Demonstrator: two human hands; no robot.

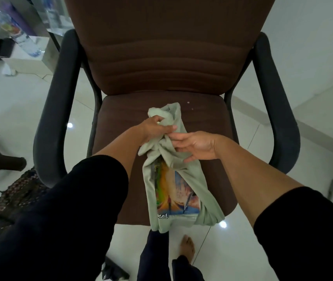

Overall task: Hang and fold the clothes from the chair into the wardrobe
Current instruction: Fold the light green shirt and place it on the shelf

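I stand over the brown fabric office chair with black armrests [167, 57], looking down at its seat. My left hand [155, 128] is curled tight around the bunched upper end of a pale sage-green T-shirt with a colourful printed picture [173, 191], gripping a twisted knot of the cloth above the middle of the seat. My right hand [196, 145] meets it from the other side: thumb and forefinger pinch a fold of the same shirt just beside my left knuckles, while the remaining fingers lie loosely bent against the fabric below. The two hands are almost touching at the gather.

From that gather the shirt runs down toward me across the seat, and its lower end hangs past the seat's front edge. The print faces up, showing orange, green and blue patches, with part of a white script word near the bottom hem. A short crumpled end of the shirt sticks up beyond my left hand, toward the backrest.

Both my forearms are bare, with dark sleeves [76, 209] pushed up near the elbows. Below the seat's front edge my bare foot [188, 248] rests on the glossy white tiled floor [19, 110]. At the upper left a clear plastic bottle [13, 29] stands tilted on a pale counter [38, 55].
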